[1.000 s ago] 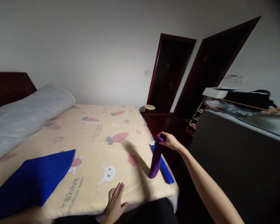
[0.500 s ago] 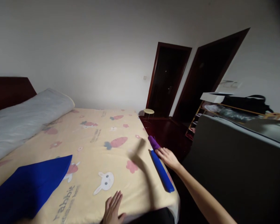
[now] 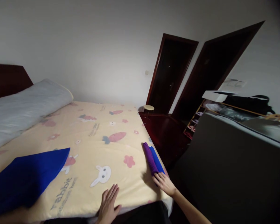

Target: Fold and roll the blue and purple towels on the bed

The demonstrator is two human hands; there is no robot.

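A rolled purple cloth (image 3: 150, 158) lies on the bed (image 3: 95, 140) near its right edge, side by side with a rolled blue cloth (image 3: 157, 159). My right hand (image 3: 165, 184) rests at the near ends of the two rolls, fingers stretched out and touching them. My left hand (image 3: 108, 205) lies flat and open on the patterned yellow sheet near the bed's front edge, holding nothing.
A flat blue cloth (image 3: 25, 179) lies on the bed's front left. A grey bolster (image 3: 23, 109) lies at the headboard end. A grey surface (image 3: 231, 165) stands to the right, with a shelf (image 3: 238, 107) behind. Two dark doorways (image 3: 172, 74) and a small stool (image 3: 149, 108) are beyond.
My right hand held the purple roll upright, then laid it down beside the blue roll and slid back to the rolls' near ends. My left hand stayed flat on the sheet.
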